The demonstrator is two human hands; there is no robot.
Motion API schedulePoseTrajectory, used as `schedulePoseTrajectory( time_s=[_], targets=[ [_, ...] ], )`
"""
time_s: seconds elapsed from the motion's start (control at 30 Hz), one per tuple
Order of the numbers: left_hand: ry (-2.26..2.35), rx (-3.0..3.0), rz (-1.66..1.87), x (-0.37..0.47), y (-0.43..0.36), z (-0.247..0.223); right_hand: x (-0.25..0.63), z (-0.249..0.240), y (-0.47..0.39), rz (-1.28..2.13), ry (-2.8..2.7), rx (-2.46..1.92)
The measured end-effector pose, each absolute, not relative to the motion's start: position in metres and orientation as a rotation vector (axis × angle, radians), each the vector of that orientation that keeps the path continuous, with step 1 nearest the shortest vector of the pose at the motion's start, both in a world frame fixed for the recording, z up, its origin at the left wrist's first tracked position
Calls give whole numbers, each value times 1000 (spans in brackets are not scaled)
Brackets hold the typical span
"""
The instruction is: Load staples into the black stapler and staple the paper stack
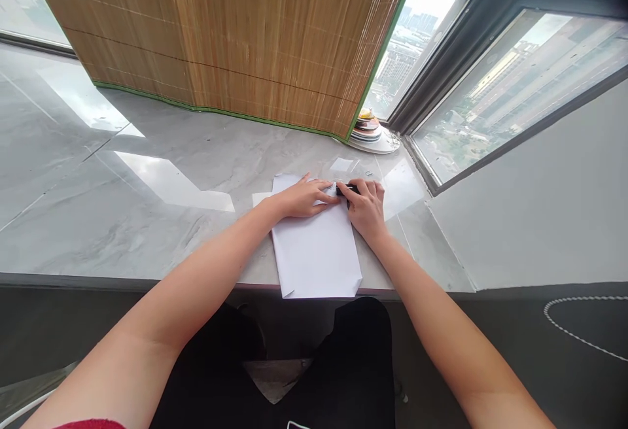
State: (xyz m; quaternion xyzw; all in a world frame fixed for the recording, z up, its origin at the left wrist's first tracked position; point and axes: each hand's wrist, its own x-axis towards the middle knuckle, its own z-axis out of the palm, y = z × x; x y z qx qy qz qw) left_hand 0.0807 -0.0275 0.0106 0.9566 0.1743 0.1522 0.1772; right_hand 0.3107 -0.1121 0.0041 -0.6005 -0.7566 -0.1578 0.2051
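Observation:
White paper (316, 252) lies on the grey marble-patterned ledge (210, 148), its near end reaching the front edge, with small folds at the near corners. My left hand (307, 197) rests on the upper part of the paper, fingers spread and pointing right. Just right of those fingertips, my right hand (366, 203) holds a small black object (347, 189) at the paper's upper right. The fingers are wrapped round it, so its full shape is hidden. Small clear or white pieces (342, 165) lie beyond the hands.
A bamboo blind (245, 36) with green edging hangs behind the ledge. Stacked plates (375, 141) sit in the far right corner by the windows (524, 89). A white wall (530, 206) bounds the right side. My black-clad legs (363, 363) are below the front edge.

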Motion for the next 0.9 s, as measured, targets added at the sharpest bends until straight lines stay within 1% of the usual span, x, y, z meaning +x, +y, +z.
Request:
schedulePoseTrajectory(
  time_s=[0.2, 0.37, 0.5, 0.67, 0.83, 0.9],
  targets=[
    [525, 2692, 422, 79, -26, 10, 321, 6, -108, -369, -1923, -1788],
    [558, 2677, 367, 78, -27, 13, 339, 5, -101, -274, -1610, -1905],
    [583, 2712, 289, 79, -27, 16, 338, 5, -101, -259, -1539, -1940],
    [655, 2757, 250, 81, -29, 17, 332, 5, -101, -217, -1396, -2086],
    [672, 2718, 280, 83, -29, 15, 339, 3, -102, -128, -1338, -2014],
    [638, 2629, 342, 82, -27, 16, 342, 5, -102, -99, -1344, -1950]
  ],
)
